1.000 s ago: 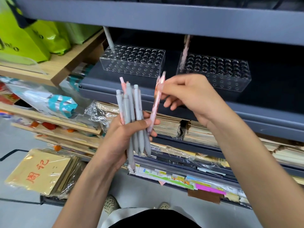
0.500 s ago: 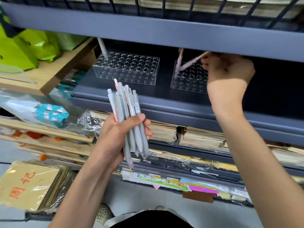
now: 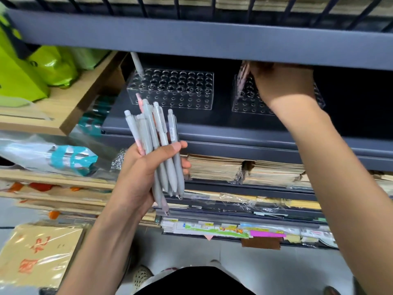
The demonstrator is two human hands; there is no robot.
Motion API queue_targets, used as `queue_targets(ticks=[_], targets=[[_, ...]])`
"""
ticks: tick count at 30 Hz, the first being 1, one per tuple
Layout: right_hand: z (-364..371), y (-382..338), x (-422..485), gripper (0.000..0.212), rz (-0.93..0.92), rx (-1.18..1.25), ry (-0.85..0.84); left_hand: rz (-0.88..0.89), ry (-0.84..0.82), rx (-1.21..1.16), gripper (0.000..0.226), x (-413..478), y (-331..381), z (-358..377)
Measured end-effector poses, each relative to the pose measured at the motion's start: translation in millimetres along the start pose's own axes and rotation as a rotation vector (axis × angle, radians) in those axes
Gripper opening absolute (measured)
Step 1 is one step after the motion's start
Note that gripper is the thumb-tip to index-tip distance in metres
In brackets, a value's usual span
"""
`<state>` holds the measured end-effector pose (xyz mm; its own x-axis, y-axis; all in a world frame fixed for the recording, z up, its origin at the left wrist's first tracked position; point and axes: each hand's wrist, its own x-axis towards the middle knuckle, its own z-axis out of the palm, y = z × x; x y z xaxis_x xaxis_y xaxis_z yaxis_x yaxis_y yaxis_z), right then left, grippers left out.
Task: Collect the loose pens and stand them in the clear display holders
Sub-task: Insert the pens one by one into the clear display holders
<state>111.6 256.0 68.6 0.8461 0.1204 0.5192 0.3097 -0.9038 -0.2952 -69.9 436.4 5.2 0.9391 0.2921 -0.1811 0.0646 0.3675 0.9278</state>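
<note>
My left hand [image 3: 146,173] grips a bundle of several grey and pink pens [image 3: 158,145], tips down, in front of the shelf. Two clear display holders stand on the dark shelf. The left holder [image 3: 172,88] has one grey pen [image 3: 137,63] standing at its back left corner. My right hand [image 3: 280,84] reaches under the upper shelf over the right holder [image 3: 242,101], next to pink pens [image 3: 242,78] standing at that holder's left end. The upper shelf hides its fingers, so whether it still holds a pen is hidden.
The upper shelf's grey front edge [image 3: 202,39] hangs low above both holders. Green bags [image 3: 32,69] sit on a wooden shelf at the left. Stacked notebooks [image 3: 244,171] and wrapped stationery fill the shelves below. Packaged paper [image 3: 36,254] lies low at the left.
My right hand carried a pink pen from the bundle up to the right holder and lowered it upright at the holder's left end. The left hand kept its bundle.
</note>
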Motion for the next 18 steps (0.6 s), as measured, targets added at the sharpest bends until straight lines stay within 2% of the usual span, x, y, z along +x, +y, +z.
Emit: queue_targets(ticks=[4, 11, 14, 16, 18], targets=[[-2.2, -4.4, -0.3, 0.039, 0.026, -0.019, -0.025, -0.014, 0.004, -0.021, 0.028, 2.6, 7.0, -6.7], [-6.0, -13.3, 4.1, 0.041, 0.119, 0.001, -0.166, -0.04, -0.078, -0.052, 0.02, 4.3, 12.4, -16.3], [-8.6, -16.6, 1.3, 0.041, 0.225, 0.039, -0.123, -0.035, -0.106, -0.06, 0.025, 4.2, 12.4, -21.0], [-11.7, -25.4, -3.6, 0.038, 0.347, 0.201, 0.012, -0.03, -0.111, -0.065, 0.031, 4.9, 12.3, -25.5], [-17.9, -41.6, -13.7, 0.026, 0.359, 0.663, 0.035, -0.031, -0.11, -0.078, 0.032, 5.9, 12.5, -30.2]])
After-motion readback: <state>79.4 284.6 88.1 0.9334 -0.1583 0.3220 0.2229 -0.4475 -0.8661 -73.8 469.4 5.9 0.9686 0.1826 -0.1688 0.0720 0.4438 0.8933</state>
